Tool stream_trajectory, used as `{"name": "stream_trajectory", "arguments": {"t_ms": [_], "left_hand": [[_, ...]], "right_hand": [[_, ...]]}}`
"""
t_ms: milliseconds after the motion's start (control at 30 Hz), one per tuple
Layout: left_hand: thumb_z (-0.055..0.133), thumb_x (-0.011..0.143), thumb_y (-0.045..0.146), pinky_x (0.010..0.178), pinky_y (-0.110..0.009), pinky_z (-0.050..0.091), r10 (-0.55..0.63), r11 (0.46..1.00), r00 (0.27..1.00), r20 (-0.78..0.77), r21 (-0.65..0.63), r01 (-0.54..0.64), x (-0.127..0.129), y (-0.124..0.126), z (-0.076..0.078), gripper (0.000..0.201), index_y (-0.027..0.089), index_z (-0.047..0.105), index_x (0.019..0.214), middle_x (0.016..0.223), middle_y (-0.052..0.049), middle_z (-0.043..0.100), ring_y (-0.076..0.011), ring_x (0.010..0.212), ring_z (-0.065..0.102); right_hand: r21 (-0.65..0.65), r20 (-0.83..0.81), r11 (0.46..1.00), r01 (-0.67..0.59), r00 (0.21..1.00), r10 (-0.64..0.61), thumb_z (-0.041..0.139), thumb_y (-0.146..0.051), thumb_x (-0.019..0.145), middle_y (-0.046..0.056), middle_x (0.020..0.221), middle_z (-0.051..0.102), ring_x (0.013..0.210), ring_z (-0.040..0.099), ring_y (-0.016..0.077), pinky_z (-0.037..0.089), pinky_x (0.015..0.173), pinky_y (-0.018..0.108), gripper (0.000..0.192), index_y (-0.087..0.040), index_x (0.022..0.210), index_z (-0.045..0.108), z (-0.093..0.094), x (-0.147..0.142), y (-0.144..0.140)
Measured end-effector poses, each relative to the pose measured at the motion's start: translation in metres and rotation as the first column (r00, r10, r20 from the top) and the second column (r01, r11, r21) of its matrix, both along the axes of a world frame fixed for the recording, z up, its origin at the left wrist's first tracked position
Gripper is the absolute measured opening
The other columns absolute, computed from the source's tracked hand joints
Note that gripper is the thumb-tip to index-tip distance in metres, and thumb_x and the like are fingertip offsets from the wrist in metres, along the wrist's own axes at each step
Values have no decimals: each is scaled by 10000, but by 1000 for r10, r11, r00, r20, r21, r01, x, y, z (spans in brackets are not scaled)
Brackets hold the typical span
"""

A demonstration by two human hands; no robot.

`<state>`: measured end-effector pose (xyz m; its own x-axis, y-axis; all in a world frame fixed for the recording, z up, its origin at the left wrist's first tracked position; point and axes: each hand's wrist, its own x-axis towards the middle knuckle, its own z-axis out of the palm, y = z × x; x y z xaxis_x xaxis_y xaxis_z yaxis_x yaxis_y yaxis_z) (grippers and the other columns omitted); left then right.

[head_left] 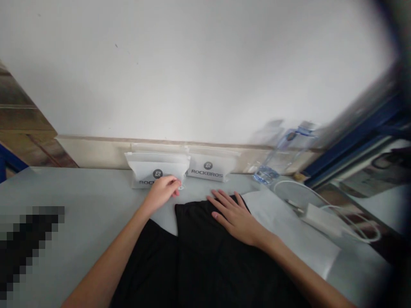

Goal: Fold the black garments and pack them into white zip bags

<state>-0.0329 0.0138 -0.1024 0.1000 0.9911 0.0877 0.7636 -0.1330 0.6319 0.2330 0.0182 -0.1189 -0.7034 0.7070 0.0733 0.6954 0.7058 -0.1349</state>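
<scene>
A black cloth garment (205, 252) lies spread on the grey table, reaching down past the bottom of the view. My right hand (236, 214) rests flat on its far edge, fingers spread. To the left, my left hand (162, 192) is closed, thumb and fingertips together, beyond the garment and in front of a white ROCKBROS pouch (159, 164). A small pale bit shows beside its fingertips; whether the hand holds it I cannot tell. Part of the pouch's lettering is hidden by that hand. Another ROCKBROS pouch (208, 164) stands to the right, against the wall.
A clear plastic bottle (282, 152) leans at the back right. Near it lie a white power adapter (321, 219) and its looped cable (362, 233). A white sheet or bag (289, 226) lies right of the garment. Pixelation covers something dark at the left.
</scene>
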Motion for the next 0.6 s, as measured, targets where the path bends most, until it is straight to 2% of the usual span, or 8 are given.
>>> {"name": "stream_trajectory", "arguments": {"t_ms": [67,133,267,333,400,433,500,600], "left_hand": [[477,920,314,608,-277,525,33,999,999,-5,-16,-33,5,2,7,232,117,598,902,754,-8,639,-113,630,617],[441,921,252,687,-326,525,73,997,997,-36,14,-72,19,-12,16,204,134,608,911,803,-39,665,-153,718,639],[434,877,194,872,-407,467,48,994,992,-116,106,-36,59,-77,28,225,179,612,1014,1021,-73,664,-230,970,604],[430,884,204,874,-348,486,-93,980,975,-203,156,125,71,-113,23,256,207,604,1071,1081,-47,661,-199,999,603],[491,867,297,914,-346,485,-230,907,890,-393,246,342,72,-140,10,319,228,569,1169,1175,-13,641,-200,1066,590],[506,858,325,904,-343,495,-244,867,835,-493,275,416,69,-150,2,369,223,544,1211,1223,-10,615,-205,1091,581],[514,848,378,877,-342,512,-185,819,746,-639,319,477,57,-161,-11,455,217,497,1273,1295,-11,555,-211,1120,569],[472,866,440,874,-336,513,-72,836,688,-722,333,437,31,-165,-23,540,227,394,1357,1371,-4,464,-202,1178,528]], "right_hand": [[8,10,1000,26,1000,-27,283,-433,951,94,1466,323,1354,249,293,162,1050,623,487,-245,1394,355,-1,-2,-4],[14,10,999,43,999,-43,283,-412,955,107,1466,318,1358,239,289,165,1055,616,488,-222,1401,345,3,-2,-11],[-21,-19,1000,9,1000,-10,321,-388,954,79,1500,237,1377,179,261,153,1085,576,500,-251,1431,264,26,12,-35],[-118,-38,990,-72,997,68,348,-407,947,29,1514,188,1382,152,247,159,1091,566,524,-321,1440,194,39,24,-52],[-218,-27,967,-133,991,130,358,-437,940,4,1515,163,1380,144,257,175,1077,591,555,-365,1439,125,44,34,-72],[-245,-6,959,-142,989,145,354,-453,937,6,1510,161,1375,151,273,190,1061,613,565,-370,1437,105,44,37,-81],[-242,46,962,-125,989,140,347,-474,930,25,1497,174,1358,186,313,228,1021,656,573,-360,1435,101,36,41,-100],[-114,75,991,-76,994,85,381,-477,912,39,1468,241,1317,286,341,332,983,635,590,-355,1433,132,19,46,-122]]}}
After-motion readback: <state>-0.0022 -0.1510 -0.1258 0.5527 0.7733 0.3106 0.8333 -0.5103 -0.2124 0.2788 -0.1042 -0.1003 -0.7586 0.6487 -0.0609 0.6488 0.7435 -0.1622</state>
